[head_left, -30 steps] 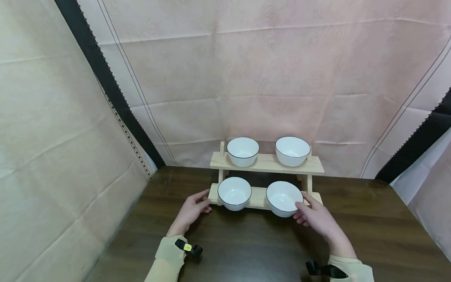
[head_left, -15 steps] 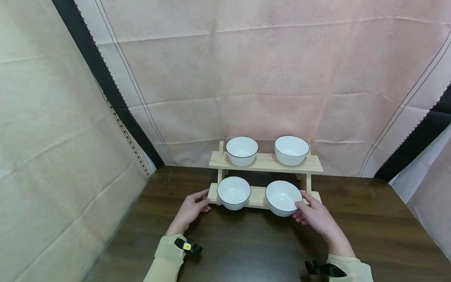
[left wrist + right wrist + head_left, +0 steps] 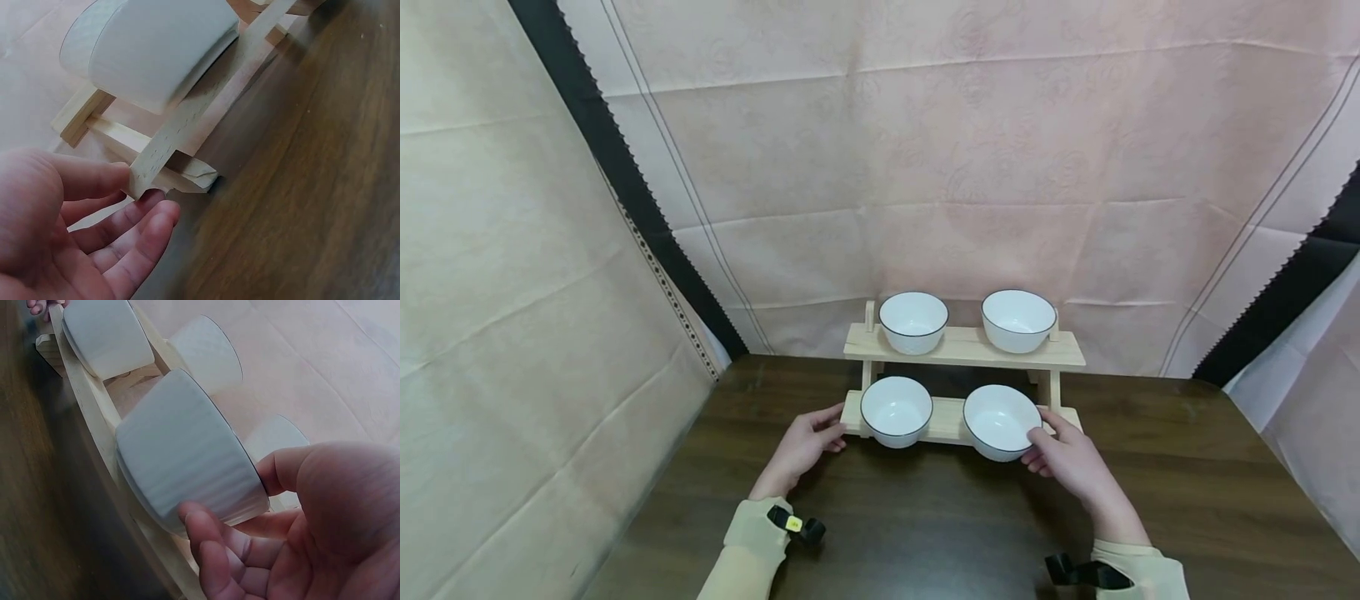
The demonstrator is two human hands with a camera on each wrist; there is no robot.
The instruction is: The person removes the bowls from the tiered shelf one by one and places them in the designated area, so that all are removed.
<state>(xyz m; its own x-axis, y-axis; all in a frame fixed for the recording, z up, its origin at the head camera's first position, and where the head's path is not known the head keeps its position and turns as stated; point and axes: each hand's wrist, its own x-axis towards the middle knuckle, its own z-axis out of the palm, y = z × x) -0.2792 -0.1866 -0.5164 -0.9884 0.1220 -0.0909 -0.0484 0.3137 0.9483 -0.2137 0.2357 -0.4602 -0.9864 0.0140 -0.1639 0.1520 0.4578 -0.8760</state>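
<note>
A two-tier wooden rack (image 3: 962, 347) carries white, dark-rimmed bowls, two on each tier. At the left end of the lower board (image 3: 164, 142), my left hand (image 3: 802, 446) pinches the wood between thumb and fingers. My right hand (image 3: 1066, 464) grips the lower right bowl (image 3: 998, 423), thumb at its rim and fingers against its outer side. In the right wrist view this bowl (image 3: 187, 450) has a ribbed wall and sits tilted over the board. To its left stands the lower left bowl (image 3: 897, 411). On the upper tier are the upper left bowl (image 3: 913, 322) and upper right bowl (image 3: 1018, 321).
The rack stands near the back edge of a dark brown wooden table (image 3: 910, 525). Pale fabric (image 3: 985, 167) hangs right behind it, and another fabric panel (image 3: 550, 333) borders the left side. Both wrists wear black camera straps over light sleeves.
</note>
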